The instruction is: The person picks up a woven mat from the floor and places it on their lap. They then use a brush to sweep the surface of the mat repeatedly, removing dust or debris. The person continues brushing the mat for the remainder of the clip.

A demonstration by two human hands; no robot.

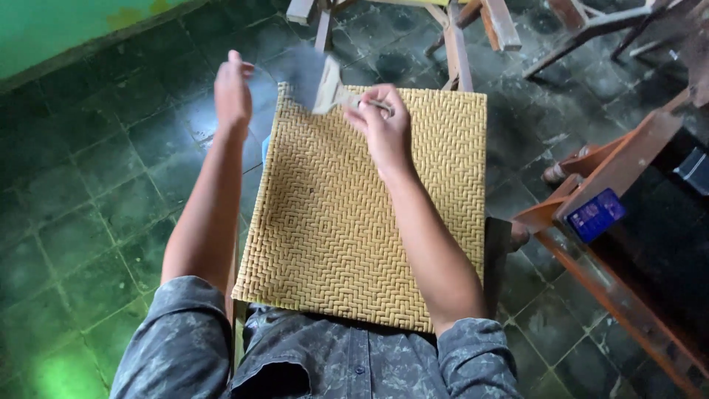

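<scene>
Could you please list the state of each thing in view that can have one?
woven panel: lying flat on the person's lap, bare.
brush: held in the right hand, bristles blurred over the panel's far edge.
left hand: raised, open, holding nothing.
wooden frame: standing on the tiled floor.

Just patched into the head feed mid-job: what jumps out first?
A large yellow woven panel fills the middle of the view, lying in front of the person's body. At its far edge the right hand grips a blurred brush, while the left hand hovers open beside the panel's left corner. Reddish wooden frames stand at right on the dark tiled floor.
</scene>
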